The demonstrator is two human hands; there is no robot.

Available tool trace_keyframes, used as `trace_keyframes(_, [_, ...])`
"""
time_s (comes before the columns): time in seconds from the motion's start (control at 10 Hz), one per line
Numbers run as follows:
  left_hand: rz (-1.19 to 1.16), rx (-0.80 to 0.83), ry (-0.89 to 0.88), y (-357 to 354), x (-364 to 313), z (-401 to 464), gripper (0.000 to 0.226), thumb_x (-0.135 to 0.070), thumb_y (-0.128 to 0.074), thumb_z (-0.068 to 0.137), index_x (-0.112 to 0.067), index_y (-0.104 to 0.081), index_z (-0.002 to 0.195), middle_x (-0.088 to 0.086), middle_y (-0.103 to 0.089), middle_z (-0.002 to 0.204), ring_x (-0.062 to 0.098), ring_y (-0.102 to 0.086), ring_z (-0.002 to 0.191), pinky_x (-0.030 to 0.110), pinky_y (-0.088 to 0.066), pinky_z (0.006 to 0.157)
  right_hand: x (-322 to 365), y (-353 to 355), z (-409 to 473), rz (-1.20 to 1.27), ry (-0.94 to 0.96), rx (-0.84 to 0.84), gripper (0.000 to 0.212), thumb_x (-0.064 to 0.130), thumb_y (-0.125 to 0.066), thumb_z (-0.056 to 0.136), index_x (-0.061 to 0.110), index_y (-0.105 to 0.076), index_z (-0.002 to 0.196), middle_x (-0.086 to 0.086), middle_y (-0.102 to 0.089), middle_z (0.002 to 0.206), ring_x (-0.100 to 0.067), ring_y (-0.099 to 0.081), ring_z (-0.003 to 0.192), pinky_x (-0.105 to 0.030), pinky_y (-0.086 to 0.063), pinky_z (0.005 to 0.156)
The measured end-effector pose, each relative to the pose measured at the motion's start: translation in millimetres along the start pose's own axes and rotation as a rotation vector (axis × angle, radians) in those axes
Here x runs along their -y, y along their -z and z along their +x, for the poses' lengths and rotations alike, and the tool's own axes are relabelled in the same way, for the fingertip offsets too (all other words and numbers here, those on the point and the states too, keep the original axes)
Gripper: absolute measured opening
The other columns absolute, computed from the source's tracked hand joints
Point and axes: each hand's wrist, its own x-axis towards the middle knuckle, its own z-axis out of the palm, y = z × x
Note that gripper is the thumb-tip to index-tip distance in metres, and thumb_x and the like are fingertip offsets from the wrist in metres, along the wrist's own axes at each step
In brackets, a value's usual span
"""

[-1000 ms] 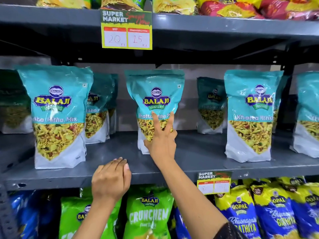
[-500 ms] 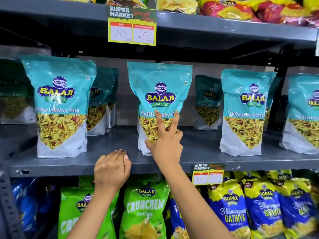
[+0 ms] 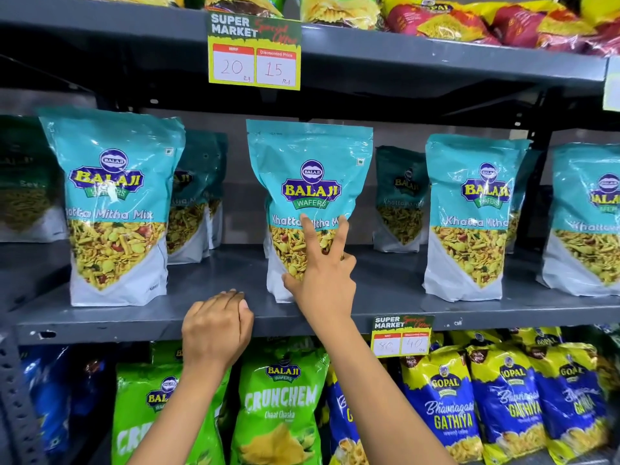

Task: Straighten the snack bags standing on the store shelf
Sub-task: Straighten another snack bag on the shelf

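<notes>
Several teal Balaji Khatta Mitha Mix bags stand on the grey middle shelf (image 3: pixel 385 290). The middle bag (image 3: pixel 308 182) stands upright near the front edge. My right hand (image 3: pixel 322 273) grips its lower front, two fingers spread up across the clear window and the thumb at its left side. My left hand (image 3: pixel 216 327) rests curled on the shelf's front edge, left of that bag, holding nothing. A left bag (image 3: pixel 114 203) and a right bag (image 3: pixel 469 216) stand at the front. More bags (image 3: pixel 399 196) stand further back in shadow.
A yellow price tag (image 3: pixel 254 52) hangs from the upper shelf, a smaller price tag (image 3: pixel 401 335) from the middle shelf's edge. Green Crunchem bags (image 3: pixel 281 397) and blue-yellow Gopal Gathiya bags (image 3: pixel 446 404) fill the lower shelf. Red and yellow bags (image 3: pixel 469 25) lie on top.
The middle bag has come forward toward the shelf's front edge with my right hand on it. My left hand stays on the shelf edge.
</notes>
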Motion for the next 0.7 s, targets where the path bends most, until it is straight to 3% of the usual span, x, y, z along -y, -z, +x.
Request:
trace_keyframes(0.5, [-0.016, -0.016, 0.014, 1.4, -1.7, -1.3, 0.04, -0.021, -0.039, 0.088, -0.004, -0.075, 0.082, 0.011, -0.074, 0.085, 0.026, -0.071, 0.076, 0.034, -0.043, 0.068, -2.2, 4.2, -4.3, -0.002, 0.02, -0.003, 0.104, 0.043, -0.074, 0.074, 0.052, -0.001, 0.146, -0.011, 0.008, 0.16, -0.034, -0.041, 0.106, -0.034, -0.042, 0.054])
trace_keyframes(0.7, [-0.018, 0.009, 0.02, 1.8, -1.5, -0.7, 0.04, -0.021, -0.039, 0.089, -0.004, -0.075, 0.083, 0.011, -0.074, 0.086, 0.025, -0.071, 0.078, 0.035, -0.043, 0.071, -3.1, 7.7, -8.8, 0.012, 0.038, -0.019, 0.111, 0.045, -0.078, 0.07, 0.049, 0.0, 0.147, -0.01, 0.01, 0.161, -0.036, -0.04, 0.116, -0.041, -0.055, 0.062])
